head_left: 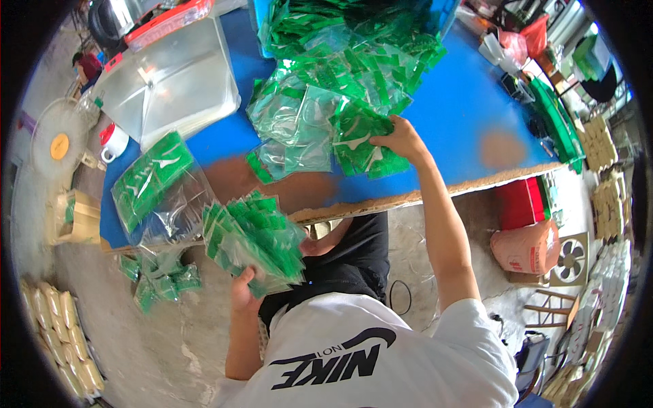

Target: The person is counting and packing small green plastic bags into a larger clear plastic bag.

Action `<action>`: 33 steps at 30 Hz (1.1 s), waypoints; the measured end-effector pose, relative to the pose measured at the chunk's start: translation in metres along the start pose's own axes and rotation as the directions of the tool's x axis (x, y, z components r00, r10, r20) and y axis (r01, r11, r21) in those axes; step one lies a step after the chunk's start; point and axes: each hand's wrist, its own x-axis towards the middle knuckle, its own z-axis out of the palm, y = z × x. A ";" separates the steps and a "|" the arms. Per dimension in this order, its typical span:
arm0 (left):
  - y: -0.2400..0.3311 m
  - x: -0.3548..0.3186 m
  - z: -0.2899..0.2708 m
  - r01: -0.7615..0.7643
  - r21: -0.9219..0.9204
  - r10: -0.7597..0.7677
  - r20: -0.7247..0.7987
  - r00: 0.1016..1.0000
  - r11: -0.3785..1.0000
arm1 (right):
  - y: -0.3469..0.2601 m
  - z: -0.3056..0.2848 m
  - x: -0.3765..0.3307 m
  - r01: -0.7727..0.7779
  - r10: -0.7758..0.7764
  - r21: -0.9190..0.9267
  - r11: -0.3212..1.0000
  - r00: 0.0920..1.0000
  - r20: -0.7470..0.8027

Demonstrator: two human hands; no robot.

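Note:
My left hand (245, 291) is closed round the lower end of a thick stack of clear and green plastic bags (255, 238), held fanned out in front of the table's near edge. On the table, my right hand (403, 143) grips the right edge of a green plastic bag (360, 132) between thumb and fingers. That bag lies at the near right side of a loose heap of similar bags (299, 109). The heap spills from a blue bin (259, 27) full of more of them.
The blue table (469, 129) has a worn near edge. On its left are a large clear bag with green bags (153, 180), a stack of clear sheets (177, 81) and a white-and-red mug (115, 143). More bags (163, 275) hang below the left edge. A fan (60, 145) stands far left.

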 end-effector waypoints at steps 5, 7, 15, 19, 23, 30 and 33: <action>0.000 0.001 -0.003 0.029 -0.037 -0.027 0.046 0.999 0.999 | -0.012 -0.063 -0.001 0.068 -0.065 0.119 0.990 0.997 -0.034; -0.001 0.003 -0.002 0.038 -0.049 -0.036 0.047 0.998 0.998 | -0.028 -0.094 -0.001 0.133 -0.127 0.053 0.990 0.987 -0.099; -0.004 0.006 0.000 0.083 -0.123 -0.077 0.059 0.995 0.989 | -0.111 -0.077 0.033 0.360 -0.362 -0.040 0.932 0.919 -0.154; -0.003 0.001 0.003 0.066 -0.098 -0.063 0.034 0.997 0.993 | -0.083 -0.039 0.062 0.194 -0.183 0.070 0.979 0.974 -0.132; -0.003 -0.003 0.002 0.037 -0.031 -0.037 -0.004 0.999 0.999 | -0.028 -0.006 0.025 0.009 -0.057 -0.434 0.901 0.994 -0.097; -0.003 -0.002 -0.014 0.075 -0.017 -0.075 0.004 0.997 0.997 | -0.023 0.003 -0.019 -0.094 0.002 -0.458 0.884 0.980 -0.198; -0.002 -0.001 0.001 0.011 -0.042 -0.011 -0.005 1.000 0.999 | 0.026 0.004 -0.050 0.361 -0.424 -0.480 0.800 0.905 -0.027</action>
